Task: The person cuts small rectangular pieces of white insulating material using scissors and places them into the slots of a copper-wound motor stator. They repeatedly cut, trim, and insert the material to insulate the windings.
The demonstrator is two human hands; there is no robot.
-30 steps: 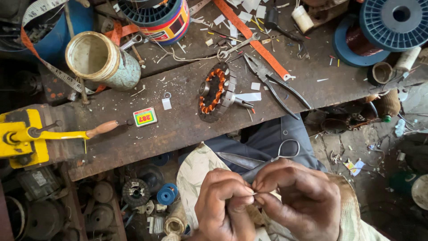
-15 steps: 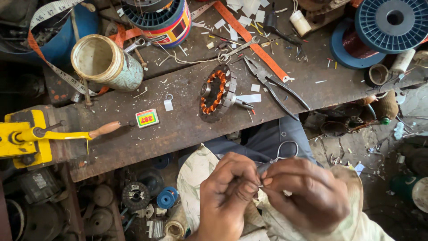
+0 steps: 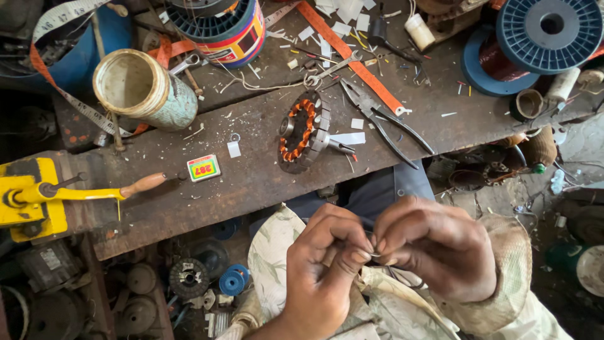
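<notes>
Cluttered and rust-stained, the wooden desk (image 3: 251,182) is stretching across the upper half of the view, with a dim floor full of old motor parts showing beneath its front edge. Below that edge, the person is holding both hands together over a lap covered by a pale leaf-patterned cloth (image 3: 270,252). The left hand (image 3: 327,264) is curling closed, thumb and forefinger pinching a thin piece of wire (image 3: 372,254) at its tip. The right hand (image 3: 434,245) is meeting it from the other side, its fingers also closing on the same wire, so the fingertips of both hands are touching; the wire is mostly hidden between them and is hard to make out.

On the desk, directly above the hands, a motor stator (image 3: 302,132) with copper-coloured windings is standing tilted on its edge. Just to its right, a pair of dark pliers (image 3: 384,123) is lying with the handles spread, beside a long orange strip (image 3: 352,56). To the left, a small red and green box (image 3: 203,168) is lying flat near the wooden handle of a yellow winding crank (image 3: 38,198). Farther back, an open pale tin (image 3: 141,88) is lying on its side, and a blue wire spool (image 3: 547,28) is sitting at the far right corner.
</notes>
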